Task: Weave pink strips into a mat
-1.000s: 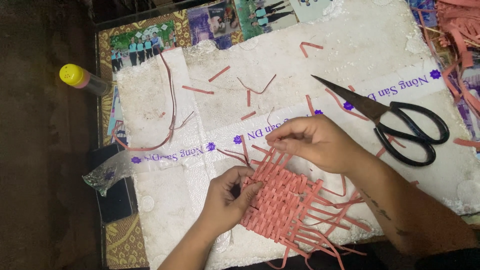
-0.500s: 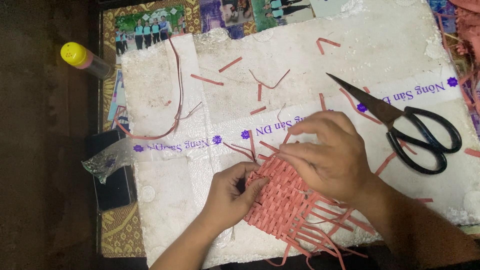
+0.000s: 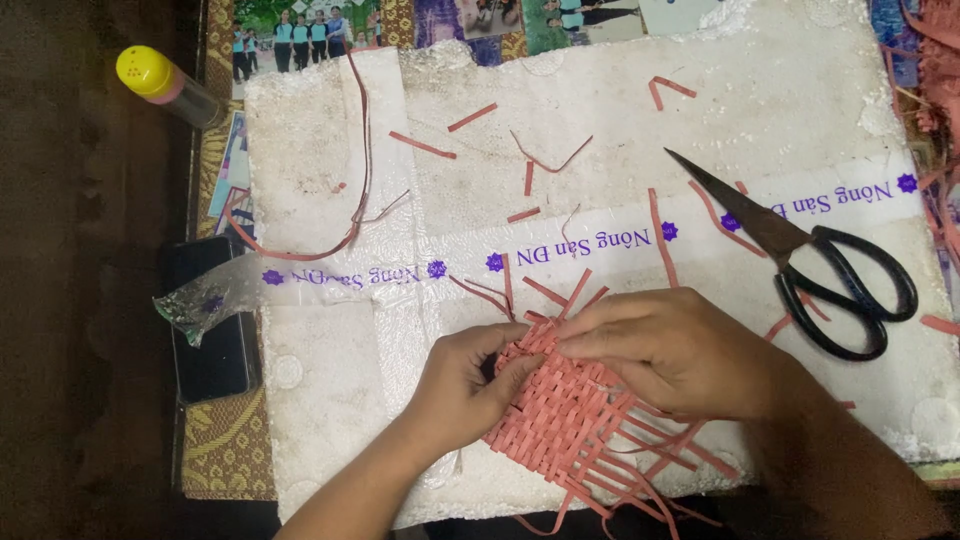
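Since 0.5 s ago the view has shifted a bit & both hands have closed in tighter on the woven mat (image 3: 565, 425): right hand (image 3: 680, 350) now lies flatter over its upper edge, fingers stretched left & pressing the pink strips down, while left hand (image 3: 470, 385) has slid in at the mat's left corner, thumb & fingertips pinched on a strip end there. Judging by that, the weave is being tightened or a strip tucked at that corner, w/ the mat pinned so it doesn't skew. Mat sits at the near edge of the white foam board (image 3: 330, 400), loose strip ends fanning out toward the bottom right. Scissors (image 3: 800, 260) lie untouched to the right, blades slightly apart, well clear of the hands. Cut scraps (image 3: 470, 118) are scattered higher up the board; a yellow-capped bottle (image 3: 165, 85) lies off at top left, a dark phone (image 3: 205, 330) beside the board's left edge. Hidden: right palm covers much of the mat's upper half, so can't tell which strip it's working; mat's lower fringe & both forearms are cut off by the frame; a pink pile at top right is only partly in view.
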